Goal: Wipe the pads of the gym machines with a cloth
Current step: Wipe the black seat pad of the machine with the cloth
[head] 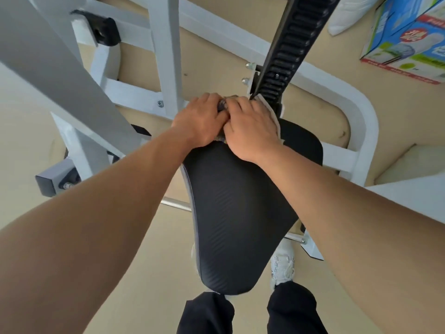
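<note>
Black vinyl with a fine woven texture covered the long, tapering seat pad (240,213) of the gym machine, which ran from the person's legs out to both hands. The left hand (199,121) and the right hand (250,131) lay side by side, touching, on the pad's far end. The right hand's fingers were bent down over a pale off-white cloth (277,122), holding it against the pad; only the cloth's edge showed, on that hand's outer side. The left hand's fingers curled over a small dark ridged part (222,106) between the two hands; whether they gripped it could not be told. Just beyond the hands rose a black toothed rail (289,44), and white steel frame tubes (166,44) crossed on the left hand's side. Beneath lay a smooth beige floor (156,273). Far beyond the right hand stood a blue, green and white printed cardboard box (407,37). Back past the wrists, a white trainer (283,266) and black trousers (291,309) showed.
</note>
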The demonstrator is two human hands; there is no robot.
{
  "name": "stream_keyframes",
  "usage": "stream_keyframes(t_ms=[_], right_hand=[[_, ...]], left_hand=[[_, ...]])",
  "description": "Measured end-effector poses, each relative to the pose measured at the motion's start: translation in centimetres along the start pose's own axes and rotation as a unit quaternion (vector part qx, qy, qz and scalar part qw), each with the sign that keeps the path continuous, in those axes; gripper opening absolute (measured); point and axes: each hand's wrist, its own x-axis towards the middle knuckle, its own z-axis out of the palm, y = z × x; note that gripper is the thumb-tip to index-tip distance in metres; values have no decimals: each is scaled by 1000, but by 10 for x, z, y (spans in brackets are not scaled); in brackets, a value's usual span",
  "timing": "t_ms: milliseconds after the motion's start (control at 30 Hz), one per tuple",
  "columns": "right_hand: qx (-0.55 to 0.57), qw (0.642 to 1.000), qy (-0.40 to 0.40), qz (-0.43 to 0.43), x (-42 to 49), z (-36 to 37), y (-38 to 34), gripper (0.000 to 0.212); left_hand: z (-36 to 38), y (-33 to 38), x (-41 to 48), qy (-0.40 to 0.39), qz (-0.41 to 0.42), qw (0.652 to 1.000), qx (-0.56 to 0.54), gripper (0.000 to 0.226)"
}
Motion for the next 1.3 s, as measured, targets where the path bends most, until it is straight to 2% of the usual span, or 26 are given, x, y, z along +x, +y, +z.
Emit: stream_keyframes(t_ms=[67,133,233,300,400,500,567,600,667,767,833,933,1033,1200,1300], right_hand=[[0,999,-41,-24,19,-1,-16,45],[-13,997,-61,-33,28,4,-28,46],[-35,998,-32,-45,12,17,-39,60],[-42,997,-32,-47,-11,24,-45,65],[-37,997,-50,-39,-54,29,-57,66],[-37,996,-63,-41,-95,33,-67,69],[8,996,-76,-44,-106,31,-67,69],[52,995,-77,-37,-105,27,-65,68],[112,991,-67,-32,-92,21,-57,59],[29,993,-89,-69,-60,23,-45,58],[-2,995,-85,-51,-32,25,-43,62],[-15,998,-59,4,8,24,-46,64],[-49,998,-33,20,18,26,-50,64],[-64,996,-49,-25,-33,30,-68,64],[-66,995,-63,-34,-83,35,-77,64]], left_hand=[[-5,-17,-11,-12,-79,979,-188,32],[-1,-24,-31,-6,-148,918,-367,26],[10,-26,-59,22,-175,844,-507,29],[17,-27,-76,8,-160,814,-558,34],[20,-21,-105,15,-162,808,-566,51],[28,-7,-141,50,-155,782,-601,57],[35,-6,-160,62,-165,768,-616,58],[37,-10,-162,76,-172,769,-611,57],[34,-20,-154,106,-195,793,-568,52],[23,-23,-122,84,-183,816,-541,54],[17,-23,-95,46,-164,819,-547,51],[12,-33,-66,12,-157,807,-570,36],[12,-37,-63,-2,-172,777,-606,34],[36,-31,-108,51,-153,741,-651,45],[53,-16,-151,55,-146,718,-678,53]])
